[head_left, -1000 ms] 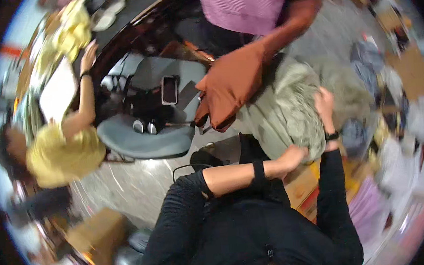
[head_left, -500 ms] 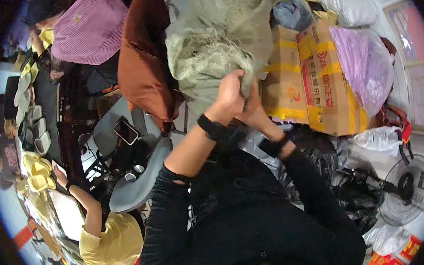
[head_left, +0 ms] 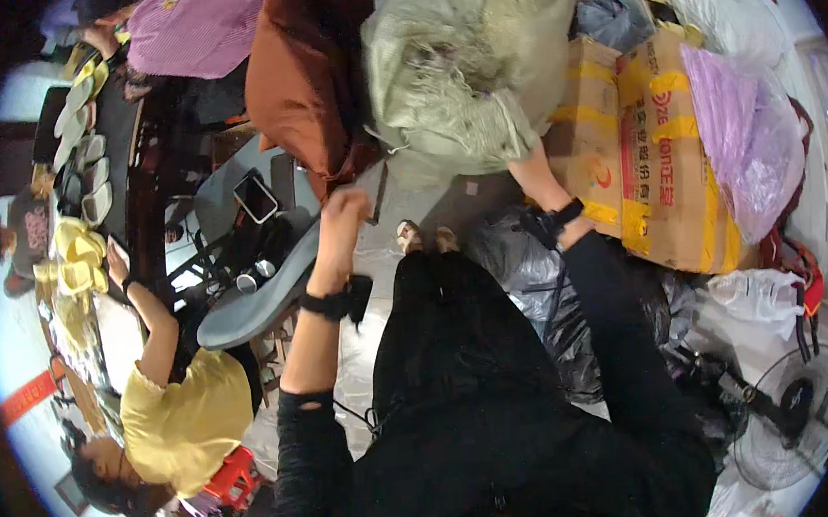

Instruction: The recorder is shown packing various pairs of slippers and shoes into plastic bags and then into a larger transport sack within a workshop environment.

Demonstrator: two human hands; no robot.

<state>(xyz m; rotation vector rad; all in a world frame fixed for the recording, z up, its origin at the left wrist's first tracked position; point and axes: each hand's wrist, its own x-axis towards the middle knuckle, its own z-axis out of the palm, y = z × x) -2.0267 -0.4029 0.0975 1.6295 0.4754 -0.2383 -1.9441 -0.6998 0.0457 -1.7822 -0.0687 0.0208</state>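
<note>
A large pale green woven sack [head_left: 478, 78] with a frayed, gathered top bulges ahead of me. My right hand [head_left: 537, 179] grips its near right edge, the fingertips partly hidden in the folds. Apart from the sack, my left hand [head_left: 341, 220] hovers at the lower end of a rust-brown cloth covering [head_left: 298, 83]. Its fingers are curled in, and whether anything thin lies between them is hidden. Both wrists carry black bands.
Taped cardboard boxes [head_left: 663, 142] and a purple plastic bag [head_left: 750, 135] stand to the right, near a fan [head_left: 791, 409]. On the left are a grey chair [head_left: 257, 300], a phone [head_left: 256, 199], rows of slippers [head_left: 78, 256] and a person in yellow [head_left: 188, 417]. Black bags [head_left: 585, 328] lie by my legs.
My hands, together at the sack's gathered top before, have parted. The left has come away left and nearer; the right has moved right along the sack. The view has shifted, showing my feet.
</note>
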